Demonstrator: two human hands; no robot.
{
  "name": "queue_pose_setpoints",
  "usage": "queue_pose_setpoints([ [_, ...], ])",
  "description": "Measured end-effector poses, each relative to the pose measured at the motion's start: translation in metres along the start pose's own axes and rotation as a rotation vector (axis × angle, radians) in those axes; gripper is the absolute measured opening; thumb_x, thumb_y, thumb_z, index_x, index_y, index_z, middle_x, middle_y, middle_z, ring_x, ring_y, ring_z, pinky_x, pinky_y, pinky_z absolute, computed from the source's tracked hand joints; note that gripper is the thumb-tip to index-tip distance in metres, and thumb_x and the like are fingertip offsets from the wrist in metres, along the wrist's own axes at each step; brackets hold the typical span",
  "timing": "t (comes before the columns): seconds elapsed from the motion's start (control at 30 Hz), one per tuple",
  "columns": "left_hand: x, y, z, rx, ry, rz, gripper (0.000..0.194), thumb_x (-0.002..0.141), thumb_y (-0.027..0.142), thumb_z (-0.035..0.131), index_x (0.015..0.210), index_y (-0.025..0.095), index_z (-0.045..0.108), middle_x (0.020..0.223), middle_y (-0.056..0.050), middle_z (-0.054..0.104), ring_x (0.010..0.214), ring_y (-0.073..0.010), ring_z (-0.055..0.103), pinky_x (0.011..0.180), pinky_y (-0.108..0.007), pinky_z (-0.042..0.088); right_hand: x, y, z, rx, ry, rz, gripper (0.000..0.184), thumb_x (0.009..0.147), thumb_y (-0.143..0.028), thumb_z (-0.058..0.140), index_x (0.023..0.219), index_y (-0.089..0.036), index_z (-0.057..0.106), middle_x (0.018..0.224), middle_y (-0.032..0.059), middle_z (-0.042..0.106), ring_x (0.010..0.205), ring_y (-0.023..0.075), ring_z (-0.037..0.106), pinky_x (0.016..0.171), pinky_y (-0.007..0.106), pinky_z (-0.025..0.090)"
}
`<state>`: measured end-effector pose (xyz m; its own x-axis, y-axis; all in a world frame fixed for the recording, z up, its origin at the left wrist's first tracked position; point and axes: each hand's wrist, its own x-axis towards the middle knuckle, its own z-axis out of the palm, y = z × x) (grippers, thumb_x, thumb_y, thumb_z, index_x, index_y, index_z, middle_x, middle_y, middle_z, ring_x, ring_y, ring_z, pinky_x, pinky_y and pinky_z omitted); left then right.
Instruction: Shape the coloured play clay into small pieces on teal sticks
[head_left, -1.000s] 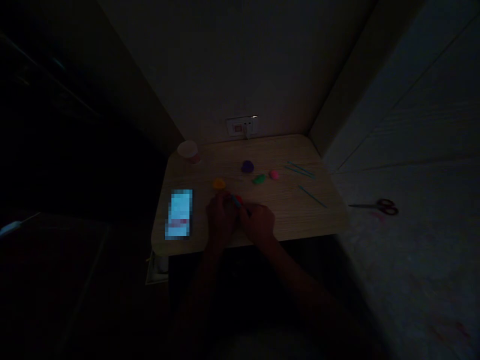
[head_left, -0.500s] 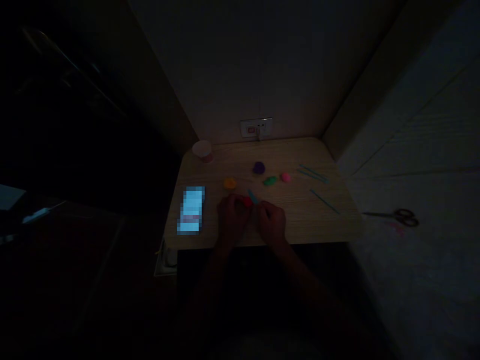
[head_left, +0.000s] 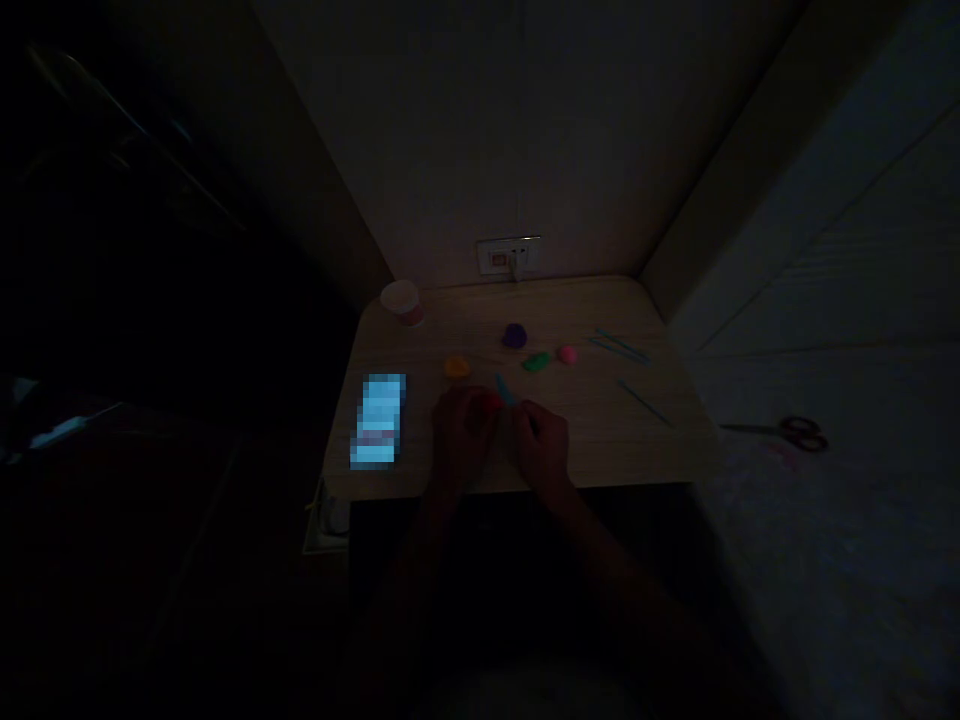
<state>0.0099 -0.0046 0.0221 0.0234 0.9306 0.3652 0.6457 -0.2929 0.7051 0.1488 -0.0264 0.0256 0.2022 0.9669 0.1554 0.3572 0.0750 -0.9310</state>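
Observation:
Near the front of the small wooden table [head_left: 600,450], my left hand [head_left: 460,428] is closed around a red lump of modelling clay [head_left: 491,402]. My right hand [head_left: 543,440] grips a light-blue plastic clay knife [head_left: 505,389], whose blade points away from me, close beside the red clay. Whether blade and clay touch is too dark to tell. Beyond my hands lie an orange clay lump [head_left: 457,367], a purple one [head_left: 514,336], a green one [head_left: 536,362] and a pink ball [head_left: 568,355].
A lit phone [head_left: 379,421] lies at the left, with a paper cup [head_left: 403,302] behind it. Thin blue sticks [head_left: 645,403] rest at the right. Scissors [head_left: 799,433] lie on a pale surface beyond the table. A plug sits in the wall socket [head_left: 509,257].
The whole view has shifted slightly. My left fingers have shifted a little over the red clay, which shows less now. My right hand keeps its hold on the knife.

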Motion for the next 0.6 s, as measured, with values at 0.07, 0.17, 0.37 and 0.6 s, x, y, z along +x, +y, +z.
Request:
queue_pose_setpoints([
  [0.07, 0.0007, 0.0004, -0.0005, 0.012, -0.016, 0.014, 0.015, 0.087, 0.022, 0.072, 0.102, 0.024, 0.067, 0.105, -0.005, 0.071, 0.104, -0.026, 0.065, 0.097, -0.041, 0.05, -0.0001, -0.0013, -0.0006, -0.015, -0.002, -0.005, 0.035, 0.093, -0.038, 0.045, 0.061, -0.023, 0.048, 0.057, -0.003, 0.048, 0.057, 0.0144, 0.043, 0.059, 0.029, 0.028],
  [0.17, 0.0001, -0.0013, 0.0006, 0.017, -0.012, -0.002, 0.023, 0.087, 0.024, 0.073, 0.109, 0.025, 0.067, 0.112, -0.006, 0.071, 0.109, -0.0271, 0.065, 0.1, -0.043, 0.05, -0.0005, -0.0024, -0.0014, -0.026, -0.003, -0.007, 0.036, 0.094, -0.038, 0.045, 0.062, -0.023, 0.05, 0.057, -0.0029, 0.05, 0.057, 0.0143, 0.043, 0.058, 0.029, 0.027],
  [0.37, -0.0026, -0.0067, 0.0041, 0.058, -0.013, -0.048, 0.037, 0.086, 0.026, 0.076, 0.12, 0.024, 0.063, 0.12, -0.008, 0.072, 0.114, -0.0292, 0.064, 0.103, -0.047, 0.047, -0.0008, -0.0024, -0.0009, -0.019, -0.005, 0.003, 0.036, 0.094, -0.04, 0.045, 0.063, -0.023, 0.048, 0.057, -0.0036, 0.048, 0.057, 0.0138, 0.042, 0.058, 0.028, 0.027],
  [0.6, -0.0021, -0.0068, 0.003, 0.066, -0.028, -0.033, 0.033, 0.088, 0.027, 0.076, 0.119, 0.024, 0.066, 0.118, -0.008, 0.074, 0.113, -0.0295, 0.064, 0.102, -0.047, 0.047, -0.0007, -0.0013, -0.0001, -0.006, 0.001, 0.026, 0.036, 0.094, -0.04, 0.045, 0.062, -0.023, 0.047, 0.057, -0.004, 0.046, 0.057, 0.0138, 0.042, 0.058, 0.029, 0.027],
])
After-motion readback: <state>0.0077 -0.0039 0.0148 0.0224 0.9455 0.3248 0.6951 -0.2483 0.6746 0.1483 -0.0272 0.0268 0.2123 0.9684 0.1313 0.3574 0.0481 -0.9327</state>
